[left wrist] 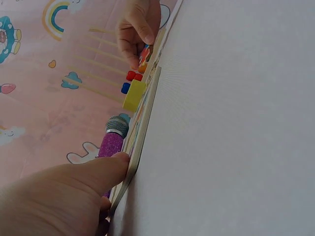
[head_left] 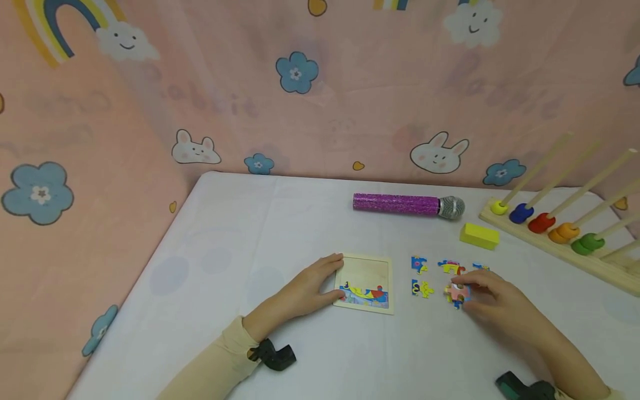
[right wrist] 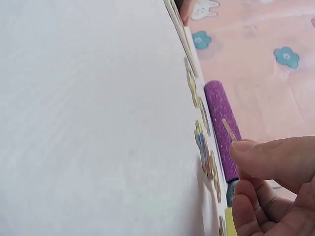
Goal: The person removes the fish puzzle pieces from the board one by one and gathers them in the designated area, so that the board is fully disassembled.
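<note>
**Over on my remote feed: one pinch, one brace**

Between the thumb and forefinger of the right hand (head_left: 505, 305) I've got a thin, flat jigsaw piece printed in pink and red (head_left: 458, 291). The fingertips are nearly together, with just the piece in the gap. My right wrist view catches it almost edge-on, raised off the white cloth-covered table (head_left: 165, 333). I'd guess it's held by one edge to leave most of its outline free.

The left hand (head_left: 312, 283) is spread wide, thumb and fingertips along the left side of a square, pale wooden puzzle tray (head_left: 366, 311). It's not lifting anything. Looks like a brace to me, since a light tray like that would probably slide if bumped. The tray lies flat, its near strip filled with blue, yellow and red picture, bare wood above.

Right of the tray, small blue-and-yellow printed pieces (head_left: 419, 264) lie loose with gaps between, handy for picking up singly imo. Others sit by the right hand, partly covered, so I can't count them.

Further back: a yellow rectangular block (head_left: 479, 236), a glittery purple microphone with a silver mesh head (head_left: 397, 204), and a wooden peg rack with coloured beads (head_left: 607, 272). All beyond the work, presumably for elbow room.
</note>
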Demonstrator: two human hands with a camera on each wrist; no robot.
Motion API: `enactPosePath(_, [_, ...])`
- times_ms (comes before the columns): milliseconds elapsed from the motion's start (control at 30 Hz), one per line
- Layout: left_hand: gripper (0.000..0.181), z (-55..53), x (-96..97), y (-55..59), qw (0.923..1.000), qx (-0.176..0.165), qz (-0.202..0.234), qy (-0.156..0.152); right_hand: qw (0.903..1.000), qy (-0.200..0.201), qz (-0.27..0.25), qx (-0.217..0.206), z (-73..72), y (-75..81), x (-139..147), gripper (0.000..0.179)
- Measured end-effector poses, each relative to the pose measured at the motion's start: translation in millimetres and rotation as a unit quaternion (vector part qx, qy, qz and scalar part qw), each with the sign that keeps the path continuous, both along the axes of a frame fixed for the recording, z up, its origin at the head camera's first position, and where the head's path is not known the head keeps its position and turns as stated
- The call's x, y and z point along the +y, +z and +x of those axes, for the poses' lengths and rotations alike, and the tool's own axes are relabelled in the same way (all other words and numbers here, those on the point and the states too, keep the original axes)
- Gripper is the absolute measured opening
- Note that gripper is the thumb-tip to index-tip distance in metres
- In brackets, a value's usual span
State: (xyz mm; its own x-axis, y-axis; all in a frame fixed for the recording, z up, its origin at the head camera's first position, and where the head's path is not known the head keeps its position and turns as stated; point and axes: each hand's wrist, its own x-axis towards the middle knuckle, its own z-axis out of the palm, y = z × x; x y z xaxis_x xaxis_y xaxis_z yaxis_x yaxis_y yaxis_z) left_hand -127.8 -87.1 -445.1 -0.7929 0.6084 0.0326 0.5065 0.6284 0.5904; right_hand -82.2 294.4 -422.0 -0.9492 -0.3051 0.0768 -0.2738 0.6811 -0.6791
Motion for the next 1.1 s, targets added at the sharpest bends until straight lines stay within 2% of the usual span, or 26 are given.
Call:
enactPosePath(200, [0.065,-0.6,0.5,-0.1,1.0,0.003,0.003,-0.005,0.9995,-0.023,0.022,0.008,8.7,-7.4,30.1,0.036])
enactPosePath(400, [0.065,0.1,1.9,-1.0,1.0,0.004,0.0,-0.005,0.997,-0.051,0.046,-0.035,14.0,-15.2,48.3,0.033])
enactPosePath(567, [0.065,1.1,2.3,-0.8,1.0,0.003,0.0,-0.006,0.9975,-0.048,0.035,-0.039,15.7,-21.9,51.2,0.033])
enactPosePath(967, [0.066,0.3,-1.6,-2.0,1.0,0.003,0.0,0.001,0.9972,-0.059,0.035,-0.032,11.9,-23.9,47.2,0.039])
enactPosePath(1100, [0.066,-0.7,-0.8,-3.5,1.0,0.001,0.001,-0.002,0.9973,-0.068,0.016,-0.022,11.7,-24.1,48.9,0.043])
